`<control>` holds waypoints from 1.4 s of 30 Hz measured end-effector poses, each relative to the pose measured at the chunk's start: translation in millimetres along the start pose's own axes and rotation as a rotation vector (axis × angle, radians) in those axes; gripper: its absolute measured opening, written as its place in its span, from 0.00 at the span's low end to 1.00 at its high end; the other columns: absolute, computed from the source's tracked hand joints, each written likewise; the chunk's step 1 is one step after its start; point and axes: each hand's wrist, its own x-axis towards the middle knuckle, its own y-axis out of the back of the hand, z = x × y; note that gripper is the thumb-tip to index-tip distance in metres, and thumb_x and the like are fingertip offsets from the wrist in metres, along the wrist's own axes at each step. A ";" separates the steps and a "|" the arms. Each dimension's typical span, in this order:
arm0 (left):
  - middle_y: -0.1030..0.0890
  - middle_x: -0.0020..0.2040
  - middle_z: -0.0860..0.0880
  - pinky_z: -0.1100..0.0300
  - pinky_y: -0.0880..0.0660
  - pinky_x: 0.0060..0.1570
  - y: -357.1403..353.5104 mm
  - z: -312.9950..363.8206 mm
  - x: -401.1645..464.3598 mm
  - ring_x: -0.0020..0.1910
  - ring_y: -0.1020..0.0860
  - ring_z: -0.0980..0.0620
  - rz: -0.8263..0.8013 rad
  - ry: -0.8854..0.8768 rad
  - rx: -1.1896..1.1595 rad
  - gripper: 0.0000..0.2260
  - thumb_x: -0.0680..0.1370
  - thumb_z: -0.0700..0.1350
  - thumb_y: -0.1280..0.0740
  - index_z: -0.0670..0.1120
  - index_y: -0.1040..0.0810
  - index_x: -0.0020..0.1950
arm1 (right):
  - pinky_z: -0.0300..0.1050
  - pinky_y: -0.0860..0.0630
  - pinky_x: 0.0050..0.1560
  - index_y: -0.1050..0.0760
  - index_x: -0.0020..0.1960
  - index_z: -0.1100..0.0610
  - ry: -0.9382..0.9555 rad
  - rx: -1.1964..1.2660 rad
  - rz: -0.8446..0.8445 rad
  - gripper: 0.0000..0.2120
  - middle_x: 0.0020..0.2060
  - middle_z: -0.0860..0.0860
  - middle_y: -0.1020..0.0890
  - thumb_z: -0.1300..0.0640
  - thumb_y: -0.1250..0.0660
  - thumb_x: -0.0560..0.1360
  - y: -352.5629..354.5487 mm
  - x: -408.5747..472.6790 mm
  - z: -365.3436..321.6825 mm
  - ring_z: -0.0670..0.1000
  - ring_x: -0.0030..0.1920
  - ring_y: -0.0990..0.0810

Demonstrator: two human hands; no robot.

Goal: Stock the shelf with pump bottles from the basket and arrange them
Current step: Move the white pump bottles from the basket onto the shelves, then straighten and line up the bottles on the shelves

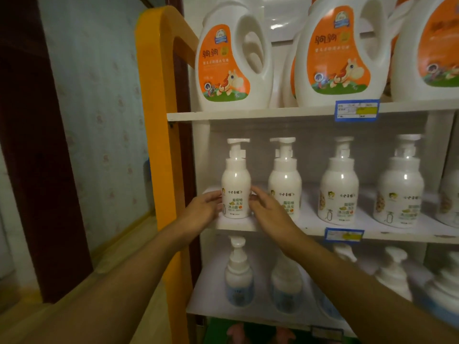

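A white pump bottle (236,184) with a small orange-and-green label stands upright at the left end of the middle shelf (310,229). My left hand (202,208) holds its left side and my right hand (265,207) holds its right side, fingers curled round the lower body. To its right a row of the same pump bottles (285,180) stands along the shelf, labels facing out. The basket is out of view.
Large white detergent jugs (233,60) with orange labels fill the top shelf. Blue-labelled pump bottles (239,276) stand on the lower shelf. An orange frame (159,120) borders the shelf's left side. Blue price tags (356,110) hang on the shelf edges.
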 end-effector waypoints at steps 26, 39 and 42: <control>0.27 0.60 0.58 0.61 0.30 0.58 -0.9 -11.7 -42.5 0.58 0.28 0.57 0.159 -0.245 0.065 0.17 0.79 0.41 0.38 0.52 0.28 0.67 | 0.42 0.31 0.62 0.41 0.73 0.49 -0.001 0.126 -0.022 0.28 0.70 0.48 0.31 0.60 0.36 0.77 3.2 -28.0 -13.0 0.46 0.66 0.30; 0.28 0.67 0.47 0.59 0.27 0.57 -33.9 -140.8 -61.7 0.64 0.28 0.49 -0.021 0.052 0.115 0.17 0.79 0.34 0.41 0.44 0.30 0.67 | 0.49 0.25 0.58 0.27 0.58 0.50 -0.255 0.078 -0.033 0.13 0.55 0.50 0.23 0.63 0.38 0.77 -41.7 -77.2 116.5 0.54 0.59 0.24; 0.38 0.75 0.47 0.52 0.32 0.68 -49.1 -176.3 -55.2 0.71 0.35 0.46 -0.125 0.162 0.164 0.26 0.78 0.34 0.41 0.45 0.42 0.75 | 0.51 0.30 0.66 0.39 0.72 0.53 -0.359 -0.085 -0.115 0.24 0.68 0.52 0.31 0.58 0.37 0.77 -61.8 -75.7 139.2 0.55 0.67 0.30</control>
